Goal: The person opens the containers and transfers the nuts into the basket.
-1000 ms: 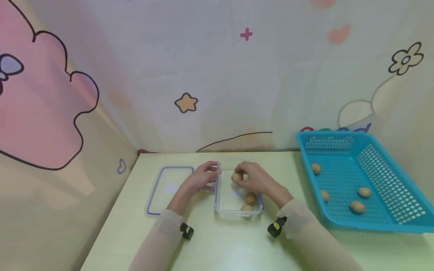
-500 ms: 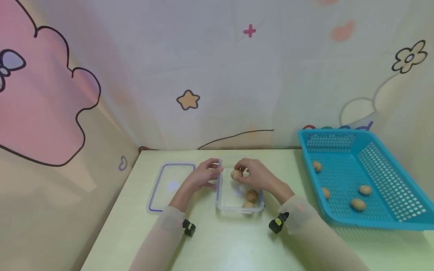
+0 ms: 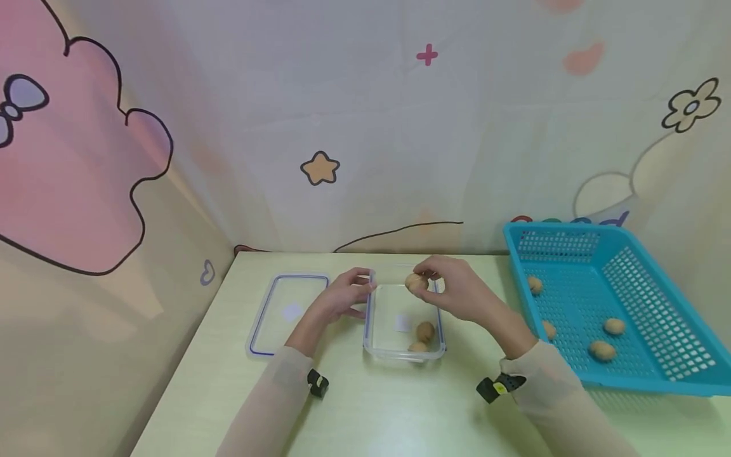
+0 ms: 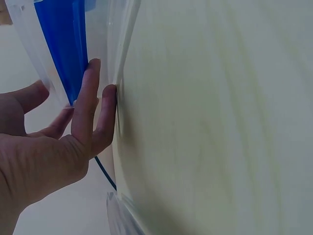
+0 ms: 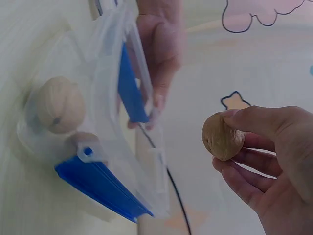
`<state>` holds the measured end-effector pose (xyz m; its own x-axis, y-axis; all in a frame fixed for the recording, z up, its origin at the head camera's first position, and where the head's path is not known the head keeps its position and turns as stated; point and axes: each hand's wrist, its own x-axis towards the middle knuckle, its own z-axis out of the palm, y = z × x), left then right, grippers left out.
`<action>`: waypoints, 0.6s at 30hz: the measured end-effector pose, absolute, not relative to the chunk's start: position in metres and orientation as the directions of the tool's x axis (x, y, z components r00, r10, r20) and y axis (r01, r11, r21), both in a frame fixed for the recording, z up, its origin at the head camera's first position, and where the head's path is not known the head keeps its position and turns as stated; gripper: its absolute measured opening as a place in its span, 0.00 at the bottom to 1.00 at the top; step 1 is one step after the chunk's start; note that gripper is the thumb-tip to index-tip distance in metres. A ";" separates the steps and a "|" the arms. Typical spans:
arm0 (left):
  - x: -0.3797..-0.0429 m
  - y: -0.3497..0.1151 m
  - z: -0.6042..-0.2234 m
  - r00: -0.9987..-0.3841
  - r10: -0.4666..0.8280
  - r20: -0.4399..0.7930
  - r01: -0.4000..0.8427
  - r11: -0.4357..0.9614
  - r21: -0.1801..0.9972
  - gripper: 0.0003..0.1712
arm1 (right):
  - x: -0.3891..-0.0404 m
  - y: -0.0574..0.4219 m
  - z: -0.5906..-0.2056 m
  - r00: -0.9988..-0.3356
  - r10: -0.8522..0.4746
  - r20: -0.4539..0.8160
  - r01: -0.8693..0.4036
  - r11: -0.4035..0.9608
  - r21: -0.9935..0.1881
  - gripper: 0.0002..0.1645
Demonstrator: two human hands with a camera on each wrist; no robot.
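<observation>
In the head view, a clear plastic food container [image 3: 379, 353] with a blue seal line stands mid-table. My left hand [image 3: 342, 297] rests at its left side, thumb at the rim; the left wrist view shows the fairly straight fingers spread against the wall and a blue latch [image 4: 63, 44]. Above the container's right back part, my right hand [image 3: 459, 291] pinches a walnut [image 3: 416, 283] between thumb and fingers. The right wrist view shows that walnut held up beside the container. Inside lie two more walnuts, one [image 3: 425, 331] behind the other [image 3: 419, 347], at the front right.
The container's lid [image 3: 264, 317] lies flat on the table [image 3: 388, 406] at the left. To the right stands a blue perforated basket [image 3: 634, 381] with several walnuts, one of them [image 3: 602, 351] near its front. A printed cloth [image 3: 388, 146] rises behind the table.
My right hand has lifted the walnut up and to the right, from low in the container to above its right side. The left hand stays at the container's left side.
</observation>
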<state>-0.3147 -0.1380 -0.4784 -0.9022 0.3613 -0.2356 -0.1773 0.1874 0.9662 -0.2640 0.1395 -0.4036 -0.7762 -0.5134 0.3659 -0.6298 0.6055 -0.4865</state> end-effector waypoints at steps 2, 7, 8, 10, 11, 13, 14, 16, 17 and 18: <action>-0.315 -0.139 -0.478 -0.905 0.355 -0.233 -0.175 0.189 0.966 0.31 | -0.259 0.148 -0.398 -0.760 -0.509 0.403 -0.649 0.604 -0.463 0.16; -0.317 -0.140 -0.479 -0.905 0.353 -0.236 -0.183 0.176 0.967 0.30 | -0.248 0.177 -0.385 -0.735 -0.465 0.493 -0.666 0.630 -0.399 0.15; -0.317 -0.140 -0.479 -0.904 0.354 -0.238 -0.186 0.175 0.967 0.31 | -0.245 0.184 -0.383 -0.737 -0.452 0.502 -0.659 0.645 -0.387 0.15; -0.318 -0.139 -0.480 -0.903 0.355 -0.240 -0.189 0.173 0.967 0.30 | -0.241 0.198 -0.380 -0.743 -0.431 0.512 -0.642 0.676 -0.362 0.16; -0.318 -0.139 -0.481 -0.903 0.355 -0.241 -0.189 0.174 0.966 0.30 | -0.238 0.204 -0.379 -0.746 -0.422 0.516 -0.633 0.690 -0.352 0.18; -0.318 -0.138 -0.482 -0.902 0.356 -0.243 -0.191 0.176 0.966 0.31 | -0.234 0.218 -0.376 -0.750 -0.407 0.522 -0.618 0.713 -0.332 0.19; -0.318 -0.137 -0.482 -0.903 0.355 -0.244 -0.192 0.178 0.965 0.31 | -0.232 0.224 -0.375 -0.751 -0.400 0.525 -0.611 0.723 -0.324 0.19; -0.317 -0.137 -0.482 -0.903 0.352 -0.246 -0.193 0.180 0.965 0.31 | -0.230 0.237 -0.374 -0.754 -0.385 0.533 -0.597 0.741 -0.308 0.20; -0.317 -0.136 -0.482 -0.904 0.351 -0.244 -0.191 0.181 0.965 0.31 | -0.228 0.244 -0.373 -0.756 -0.376 0.536 -0.590 0.746 -0.309 0.20; -0.316 -0.136 -0.482 -0.904 0.349 -0.245 -0.191 0.182 0.965 0.31 | -0.227 0.250 -0.373 -0.764 -0.363 0.533 -0.576 0.757 -0.309 0.21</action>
<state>-0.3165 -0.1358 -0.4822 -0.9044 0.3493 -0.2450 -0.1911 0.1817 0.9646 -0.2274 0.2503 -0.3727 -0.7640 -0.3633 0.5332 -0.5757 0.7570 -0.3092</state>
